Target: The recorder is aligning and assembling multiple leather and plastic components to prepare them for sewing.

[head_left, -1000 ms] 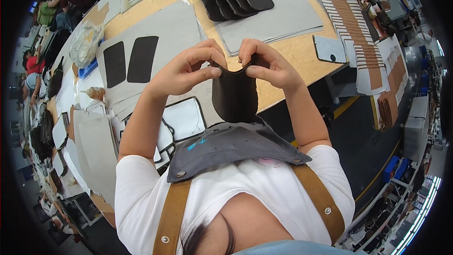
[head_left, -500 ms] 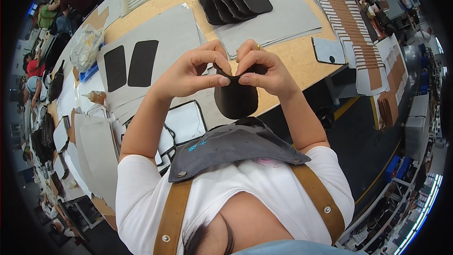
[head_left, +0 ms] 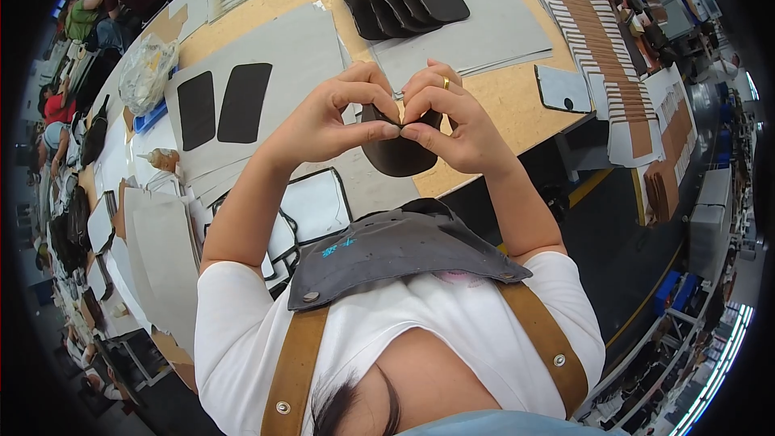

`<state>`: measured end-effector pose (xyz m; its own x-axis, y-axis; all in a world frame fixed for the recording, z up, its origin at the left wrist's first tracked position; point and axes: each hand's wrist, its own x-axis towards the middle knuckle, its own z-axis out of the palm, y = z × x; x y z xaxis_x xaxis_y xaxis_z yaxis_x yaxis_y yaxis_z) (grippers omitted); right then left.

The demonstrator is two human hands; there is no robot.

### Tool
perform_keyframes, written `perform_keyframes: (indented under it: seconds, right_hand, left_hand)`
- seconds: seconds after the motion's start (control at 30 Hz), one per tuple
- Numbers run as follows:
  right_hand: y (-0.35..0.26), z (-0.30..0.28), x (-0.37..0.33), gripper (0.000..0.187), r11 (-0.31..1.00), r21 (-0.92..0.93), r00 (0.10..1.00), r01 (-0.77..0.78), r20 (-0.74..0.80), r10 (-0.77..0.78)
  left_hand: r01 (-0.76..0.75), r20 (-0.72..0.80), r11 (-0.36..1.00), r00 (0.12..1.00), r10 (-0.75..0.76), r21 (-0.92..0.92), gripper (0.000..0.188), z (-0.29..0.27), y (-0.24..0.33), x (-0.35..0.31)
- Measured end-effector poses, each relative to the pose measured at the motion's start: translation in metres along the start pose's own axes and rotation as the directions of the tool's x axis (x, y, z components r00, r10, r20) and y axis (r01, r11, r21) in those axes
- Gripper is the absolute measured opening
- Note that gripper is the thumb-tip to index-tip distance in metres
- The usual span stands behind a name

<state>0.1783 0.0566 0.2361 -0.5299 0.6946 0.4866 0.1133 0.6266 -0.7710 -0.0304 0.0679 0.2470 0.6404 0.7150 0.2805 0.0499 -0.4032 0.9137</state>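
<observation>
Between my two hands hangs a dark leather-like panel (head_left: 401, 157), rounded at its lower end. My left hand (head_left: 349, 113) pinches its upper edge with thumb and forefinger. Right beside it, my right hand (head_left: 452, 123), with a ring on one finger, pinches the same edge; the thumb tips nearly meet. The fingers hide much of the panel's top. Two flat dark panels (head_left: 245, 103) lie on a grey sheet (head_left: 299, 48) to the left. Beyond my hands, several more dark panels (head_left: 408, 4) stand folded and overlapping on another grey sheet (head_left: 504, 24).
A glue bottle (head_left: 164, 159) and a clear plastic bag (head_left: 148, 77) are at the left. White panels with black edges (head_left: 315, 206) lie close to my apron. At the right are a white panel (head_left: 561, 87) and a long row of brown-and-white pieces (head_left: 593, 28). Other people are at the far left.
The panel has risen slightly and its lower end has swung a little to the left. My thumbs have come closer together, still pinching the edge.
</observation>
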Motion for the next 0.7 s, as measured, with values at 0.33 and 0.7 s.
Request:
perform_keyframes:
  seconds: [0.33, 0.7]
  right_hand:
    - [0.009, 0.000, -0.009, 0.012, 0.996, -0.079, 0.999, -0.034, 0.002, 0.034]
    - [0.008, 0.002, -0.015, 0.010, 0.997, -0.027, 0.997, -0.076, 0.019, 0.077]
  left_hand:
    - [-0.053, -0.063, 0.986, 0.996, 0.063, 0.157, 0.015, -0.003, -0.007, -0.003]
    - [-0.017, 0.033, 0.980, 0.999, 0.010, 0.198, 0.012, -0.001, -0.013, -0.005]
